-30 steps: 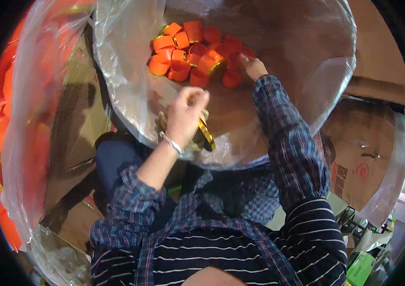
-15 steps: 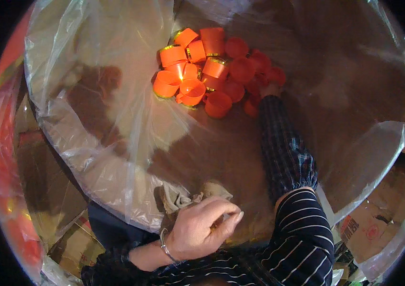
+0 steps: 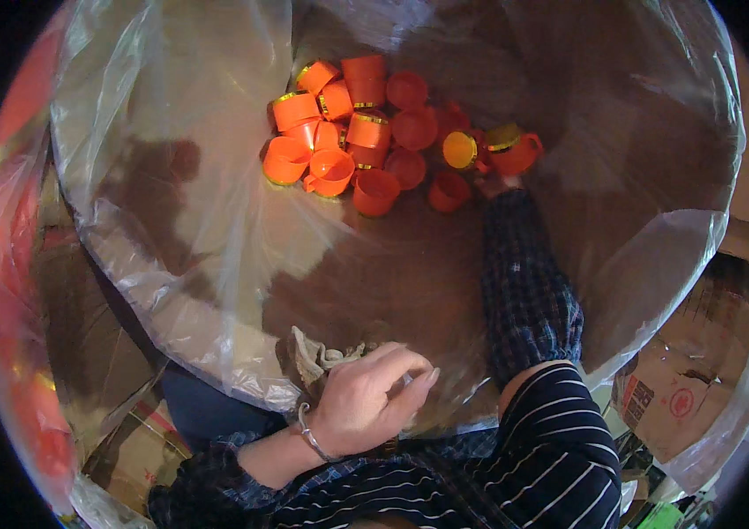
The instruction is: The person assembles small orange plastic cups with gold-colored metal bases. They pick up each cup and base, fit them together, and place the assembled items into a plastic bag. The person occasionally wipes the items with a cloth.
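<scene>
Head view showed the right hand inside a clear plastic liner, at an orange mug with a yellow end, right of heaped orange mugs; its fingers were partly hidden, so whether they gripped it could not be told. Beside a crumpled beige cloth, the left hand curled its fingers near the thumb, grip unclear.

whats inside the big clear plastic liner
A heap of orange cups, some gold-banded, with the right hand at the heap's right-hand end. Whatever lies beneath the heap is covered, and cups hide part of that hand.
</scene>
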A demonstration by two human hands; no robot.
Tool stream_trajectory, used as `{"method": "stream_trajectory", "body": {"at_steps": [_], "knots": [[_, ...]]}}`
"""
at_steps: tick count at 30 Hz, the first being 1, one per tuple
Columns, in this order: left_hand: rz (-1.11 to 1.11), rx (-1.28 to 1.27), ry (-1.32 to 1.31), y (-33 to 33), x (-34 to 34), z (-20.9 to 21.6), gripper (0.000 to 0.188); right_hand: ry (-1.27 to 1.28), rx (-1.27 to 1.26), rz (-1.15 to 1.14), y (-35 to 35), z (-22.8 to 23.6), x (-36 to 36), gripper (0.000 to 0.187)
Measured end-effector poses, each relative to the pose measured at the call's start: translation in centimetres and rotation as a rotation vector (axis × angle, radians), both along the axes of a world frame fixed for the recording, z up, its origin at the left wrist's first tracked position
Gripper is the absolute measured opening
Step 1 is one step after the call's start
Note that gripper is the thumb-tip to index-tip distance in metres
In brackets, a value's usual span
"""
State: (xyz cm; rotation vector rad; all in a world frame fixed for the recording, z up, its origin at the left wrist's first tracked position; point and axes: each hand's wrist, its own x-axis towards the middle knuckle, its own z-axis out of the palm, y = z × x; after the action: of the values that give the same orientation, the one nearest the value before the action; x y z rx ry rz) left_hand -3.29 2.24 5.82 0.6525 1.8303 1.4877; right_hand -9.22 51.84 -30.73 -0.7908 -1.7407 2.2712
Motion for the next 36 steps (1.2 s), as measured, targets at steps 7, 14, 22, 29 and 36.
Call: {"method": "stream_trajectory", "body": {"at_steps": [7, 14, 22, 29, 36], "knots": [[0.031, 0.029, -0.049, -0.7, 0.1, 0.1, 0.014, -0.044, 0.765, 0.152, 1.5, -2.5, -1.8, 0.037], [-0.022, 0.005, -0.109, 0.2, -0.4, 0.2, 0.010, -0.554, 1.176, 0.593, -13.3, 1.9, -2.2, 0.048], [-0.039, -0.032, -0.157, 0.6, -0.2, 0.0, 0.008, -0.629, 0.730, 0.399, -12.5, -1.4, -4.3, 0.043], [-0.045, -0.011, -0.062, 0.7, -0.2, -0.1, 0.008, -0.723, 1.092, 0.346, -14.8, -1.0, -5.9, 0.038], [-0.018, 0.022, -0.042, 0.4, -0.1, 0.4, 0.014, -0.309, 0.171, 0.040, -10.4, 3.7, -3.3, 0.039]]}}
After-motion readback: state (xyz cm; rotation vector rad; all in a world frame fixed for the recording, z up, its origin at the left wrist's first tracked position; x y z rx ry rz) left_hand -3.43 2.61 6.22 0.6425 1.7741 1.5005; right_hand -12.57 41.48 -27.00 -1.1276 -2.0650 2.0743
